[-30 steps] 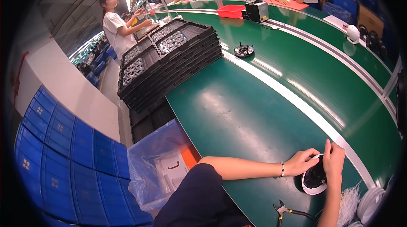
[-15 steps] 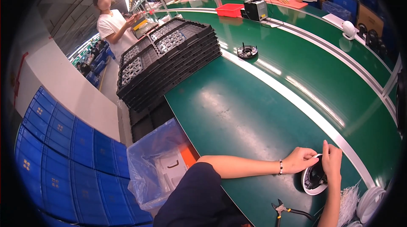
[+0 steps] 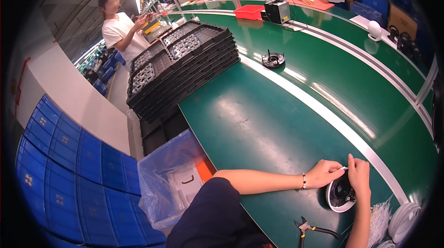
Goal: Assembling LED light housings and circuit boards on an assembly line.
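Observation:
A round white housing with a black inside [image 3: 341, 191] rests tilted on the green bench at the lower right. My left hand [image 3: 325, 173] pinches its upper rim, thumb and fingers closed on the white edge. On the rim's right side, my right hand [image 3: 359, 174] grips it with the thumb pointing up; its fingers partly hide the housing. Close to my right forearm lie diagonal cutting pliers [image 3: 304, 226] with black and yellow handles, jaws apart. A bundle of thin white strips [image 3: 380, 222] sits right of that forearm, beside white round covers [image 3: 404, 220].
A black round part with upright posts [image 3: 273, 59] is on the green conveyor belt [image 3: 319, 67]. Stacked black trays [image 3: 185, 67] stand at the bench's far end. A bag-lined bin [image 3: 162, 183] and blue crates [image 3: 83, 169] are left. A co-worker [image 3: 122, 30] stands beyond.
The black round part on the belt has shifted slightly right and nearer. My hands stay on the housing with only slight movement.

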{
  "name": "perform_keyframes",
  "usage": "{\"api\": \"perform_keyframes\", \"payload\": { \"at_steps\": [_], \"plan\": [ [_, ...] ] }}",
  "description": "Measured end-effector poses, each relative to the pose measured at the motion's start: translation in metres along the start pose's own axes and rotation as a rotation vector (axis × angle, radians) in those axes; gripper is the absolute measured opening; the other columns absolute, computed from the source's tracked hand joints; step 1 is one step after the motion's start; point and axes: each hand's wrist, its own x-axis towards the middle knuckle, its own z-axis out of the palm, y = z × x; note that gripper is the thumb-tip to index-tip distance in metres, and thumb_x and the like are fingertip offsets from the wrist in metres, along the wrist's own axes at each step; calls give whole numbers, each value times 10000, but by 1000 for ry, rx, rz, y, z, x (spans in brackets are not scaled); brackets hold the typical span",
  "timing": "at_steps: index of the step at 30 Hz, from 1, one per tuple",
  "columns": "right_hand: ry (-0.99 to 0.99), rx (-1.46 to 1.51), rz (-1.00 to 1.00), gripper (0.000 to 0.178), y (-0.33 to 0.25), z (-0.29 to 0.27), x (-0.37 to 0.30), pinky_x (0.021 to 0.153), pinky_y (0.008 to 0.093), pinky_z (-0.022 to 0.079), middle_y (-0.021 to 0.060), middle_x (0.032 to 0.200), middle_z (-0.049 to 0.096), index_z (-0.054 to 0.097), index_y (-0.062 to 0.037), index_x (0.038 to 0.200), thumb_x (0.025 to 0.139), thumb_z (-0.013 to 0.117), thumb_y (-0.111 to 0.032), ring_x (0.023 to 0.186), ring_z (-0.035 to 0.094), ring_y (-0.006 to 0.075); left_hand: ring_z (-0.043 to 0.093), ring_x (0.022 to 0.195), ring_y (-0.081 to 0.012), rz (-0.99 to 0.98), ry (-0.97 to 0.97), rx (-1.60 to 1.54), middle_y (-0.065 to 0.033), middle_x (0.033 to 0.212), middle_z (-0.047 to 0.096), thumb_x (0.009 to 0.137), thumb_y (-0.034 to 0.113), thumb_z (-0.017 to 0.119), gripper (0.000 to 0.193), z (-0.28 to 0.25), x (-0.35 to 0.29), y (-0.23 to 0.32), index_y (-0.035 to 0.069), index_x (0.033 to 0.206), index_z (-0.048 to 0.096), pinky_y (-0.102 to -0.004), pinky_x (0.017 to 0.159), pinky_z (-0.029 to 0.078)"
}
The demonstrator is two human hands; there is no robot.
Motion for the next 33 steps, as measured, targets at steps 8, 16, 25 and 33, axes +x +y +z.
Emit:
{"api": "perform_keyframes", "payload": {
  "at_steps": [8, 16, 25, 33],
  "plan": [
    [3, -19, -21, 452, 0, 1, -1, 488, 424, 360, 232, 512, 474, 506, 79, 564, 844, 479, -275, 483, 473, 383, 531, 714, -49, -3, -12, -32, -61, 776, 615, 850, 142, 518, 210, 0, -2, 2, -49, 929, 553, -219, 618, 448],
    [32, -19, -36, 417, 1, 0, -2, 469, 416, 363, 227, 495, 467, 503, 75, 553, 808, 533, -253, 468, 473, 381, 530, 715, -49, -8, -19, -39, -56, 787, 615, 849, 142, 518, 219, 1, 0, 1, -51, 949, 554, -218, 625, 450],
    [75, -72, -49, 381, -6, 3, -4, 467, 423, 370, 218, 498, 481, 514, 61, 550, 796, 556, -226, 467, 479, 381, 457, 564, -39, 97, -8, 148, -40, 621, 561, 857, 150, 488, 362, -1, -7, 6, -13, 1165, 393, -223, 517, 389],
    [94, -90, -65, 371, -5, 2, -6, 480, 424, 381, 218, 515, 496, 528, 58, 568, 800, 548, -231, 496, 497, 386, 417, 472, -55, 199, 46, 38, -46, 530, 520, 841, 146, 486, 319, 5, -5, -1, 4, 1109, 389, -235, 441, 340]
  ]
}}
